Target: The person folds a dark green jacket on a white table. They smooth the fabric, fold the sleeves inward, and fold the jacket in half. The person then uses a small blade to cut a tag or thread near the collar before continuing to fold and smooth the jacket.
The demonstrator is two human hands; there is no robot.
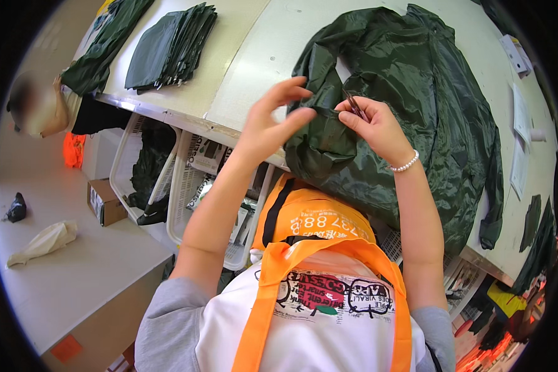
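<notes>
A dark green, shiny jacket [409, 105] lies spread and rumpled on the pale worktable. My right hand [375, 127] is closed over a sleeve of it, around a small pair of dark thread snips [355, 106]. The snips are partly hidden by my fingers, and their tips point up and away from me. My left hand [278, 118] is open, slightly blurred, with thumb and fingers apart at the left edge of the bunched sleeve [325, 127]. I cannot tell whether its fingertips touch the cloth.
A stack of folded green pieces [172, 46] lies on the table [242, 87] at the far left. White baskets [177, 211] with packages and dark cloth stand under its edge. A person [37, 102] is at the left. Papers [519, 118] and a white spool [537, 134] lie right.
</notes>
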